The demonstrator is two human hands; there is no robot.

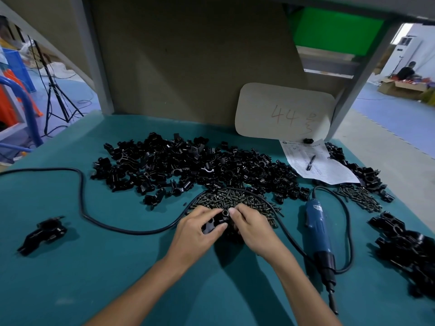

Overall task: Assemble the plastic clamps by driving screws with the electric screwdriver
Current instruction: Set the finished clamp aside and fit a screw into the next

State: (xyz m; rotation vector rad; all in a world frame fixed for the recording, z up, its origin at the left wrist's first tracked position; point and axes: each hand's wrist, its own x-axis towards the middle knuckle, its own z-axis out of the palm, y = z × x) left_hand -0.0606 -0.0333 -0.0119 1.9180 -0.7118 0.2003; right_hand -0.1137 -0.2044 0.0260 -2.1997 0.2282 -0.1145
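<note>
A teal counter (117,267) is standing against a cardboard back panel in a workshop, with blue floor showing on both sides. A heap of black parts (188,165) is lying across the far half of the counter, and a mound of screws (235,198) is sitting just in front of it. The left hand (197,231) is gripping one clamp (219,220) from the side with curled fingers. The right hand (251,227) is pinching the clamp's ring end with its fingertips. Both hands are holding the clamp low over the near edge of the screws. Whether a screw is already sitting in the clamp cannot be told.

The screwdriver (317,229) is lying untouched to the right of the hands, bit pointing toward the person, and its cable (82,196) is looping round the screws and off to the left. A second batch of clamps (404,245) is lying at the right edge, and a single clamp (44,234) is resting alone at the left.

Judged step: the halves are being mated or a screw is being seated by hand, before any driving. The next move is likely calling for the left hand to steady the clamp while the right hand is freeing itself to pick up the screwdriver and set the bit squarely on the screw head.
</note>
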